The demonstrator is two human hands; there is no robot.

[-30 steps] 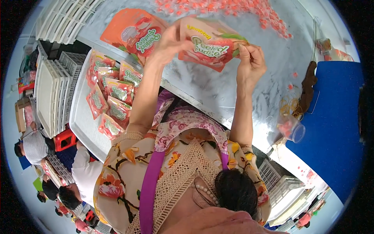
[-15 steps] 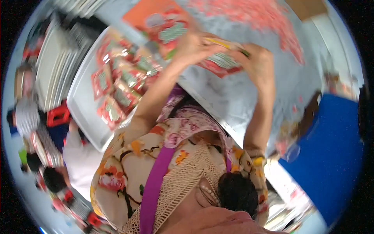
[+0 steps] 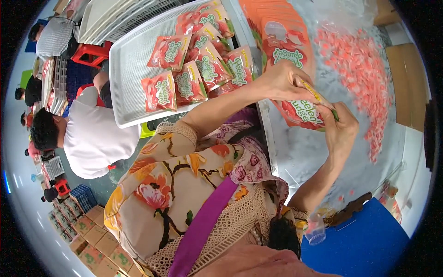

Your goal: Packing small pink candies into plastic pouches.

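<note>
My left hand [image 3: 285,79] and my right hand [image 3: 340,131] hold a red printed pouch [image 3: 302,113] between them by its top edge. Fingers and thumbs pinch this edge, where a yellow strip shows. The pouch's printed front hangs below my hands, over the grey worktop. Just beyond my left hand, a fanned stack of flat orange-red pouches [image 3: 286,40] lies on the table. Past my right hand spreads a heap of small pink wrapped pieces [image 3: 355,69]. Whether anything is inside the held pouch, I cannot tell.
Left of the table stands a white perforated tray [image 3: 128,69] bearing several plump red pouches [image 3: 210,67]. A seated person in a white shirt [image 3: 99,131] is close to it. A clear plastic bag [image 3: 348,16], cardboard [image 3: 406,85] and a blue panel [image 3: 360,244] border the worktop.
The view has turned and sharpened, shifting the table and tray within it. Both hands keep their pinch on the pouch; more of its front now shows below them.
</note>
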